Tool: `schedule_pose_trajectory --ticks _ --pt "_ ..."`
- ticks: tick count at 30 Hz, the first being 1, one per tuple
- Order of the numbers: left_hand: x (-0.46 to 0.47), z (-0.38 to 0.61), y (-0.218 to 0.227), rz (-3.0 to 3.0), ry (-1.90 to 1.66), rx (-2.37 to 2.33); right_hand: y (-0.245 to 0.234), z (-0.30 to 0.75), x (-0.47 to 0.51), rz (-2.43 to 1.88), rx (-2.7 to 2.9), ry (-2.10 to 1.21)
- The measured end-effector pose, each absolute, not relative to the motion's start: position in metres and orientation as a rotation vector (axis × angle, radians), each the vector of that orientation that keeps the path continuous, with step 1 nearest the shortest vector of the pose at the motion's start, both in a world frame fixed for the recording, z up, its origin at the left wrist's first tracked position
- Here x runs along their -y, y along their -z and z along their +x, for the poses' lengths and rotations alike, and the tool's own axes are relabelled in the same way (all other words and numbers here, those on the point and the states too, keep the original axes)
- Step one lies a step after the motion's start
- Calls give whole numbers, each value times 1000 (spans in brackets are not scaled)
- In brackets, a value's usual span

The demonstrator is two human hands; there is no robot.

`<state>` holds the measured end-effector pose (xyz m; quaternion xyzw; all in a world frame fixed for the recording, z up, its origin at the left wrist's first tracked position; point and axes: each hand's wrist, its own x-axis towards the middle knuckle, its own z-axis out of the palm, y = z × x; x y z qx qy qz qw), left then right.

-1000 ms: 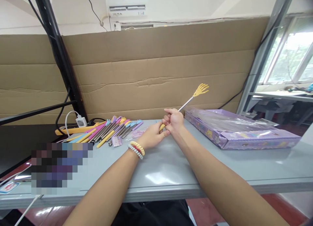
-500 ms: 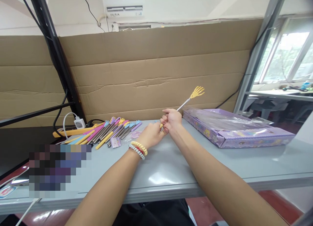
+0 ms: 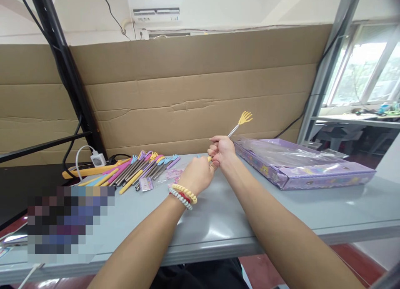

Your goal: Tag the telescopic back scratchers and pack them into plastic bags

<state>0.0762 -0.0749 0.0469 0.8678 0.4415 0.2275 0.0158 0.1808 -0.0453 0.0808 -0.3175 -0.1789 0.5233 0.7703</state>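
Both my hands grip one yellow back scratcher [image 3: 245,118] with a hand-shaped head and a silver metal shaft. My right hand [image 3: 222,150] is wrapped round the shaft, below the yellow head. Just to its left, my left hand [image 3: 200,172] is closed on the yellow handle end, most of which is hidden by the fingers. The scratcher slants up to the right, above the grey table [image 3: 215,218]. On the left lies a row of several back scratchers [image 3: 140,170] with yellow, pink, blue and purple parts.
A purple display box [image 3: 328,176] with clear plastic on it lies at the right. Small printed packets [image 3: 146,184] sit beside the row of scratchers. A white charger [image 3: 98,159] with a cable is at the back left. Cardboard [image 3: 200,84] stands behind the table.
The back scratcher's exposed shaft looks shorter, its head now nearer my right hand. My left hand has shifted slightly right. The camera view has moved a little.
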Motion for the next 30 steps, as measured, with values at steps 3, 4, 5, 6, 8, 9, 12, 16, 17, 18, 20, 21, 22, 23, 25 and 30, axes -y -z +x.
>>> schedule_pose_trajectory --ticks 3,4,5,6,8,9,12,16,17,18,20,21,22,23,25,30 --pt "78 77 -48 2660 -704 -1432 -83 181 45 -688 390 -1142" --pt "79 77 -49 2646 -701 -1447 -84 181 45 -689 395 -1144" --pt "80 77 -50 2633 -698 -1459 -84 181 44 -689 402 -1148" --pt "80 78 -50 2624 -695 -1466 -85 182 44 -688 411 -1151" --pt "81 79 -51 2613 -694 -1468 -85 183 43 -684 425 -1150" --pt "82 79 -52 2609 -694 -1469 -86 184 43 -682 430 -1149" --pt "84 79 -52 2618 -696 -1465 -86 187 42 -683 435 -1150" --pt "86 78 -50 2632 -687 -1416 -86 193 42 -672 444 -1172" --pt "87 77 -49 2636 -684 -1404 -85 195 42 -661 449 -1177" --pt "87 76 -47 2640 -682 -1394 -85 197 42 -647 455 -1180" --pt "86 75 -44 2647 -683 -1385 -84 203 42 -625 457 -1174" --pt "86 74 -42 2646 -682 -1386 -84 207 42 -619 449 -1163" --pt "86 73 -41 2642 -675 -1389 -84 212 42 -615 435 -1149" --pt "86 72 -39 2638 -662 -1391 -84 217 43 -612 419 -1133" --pt "86 70 -38 2637 -628 -1384 -84 226 44 -602 388 -1106" --pt "89 70 -42 2650 -608 -1372 -84 239 46 -548 355 -1107"
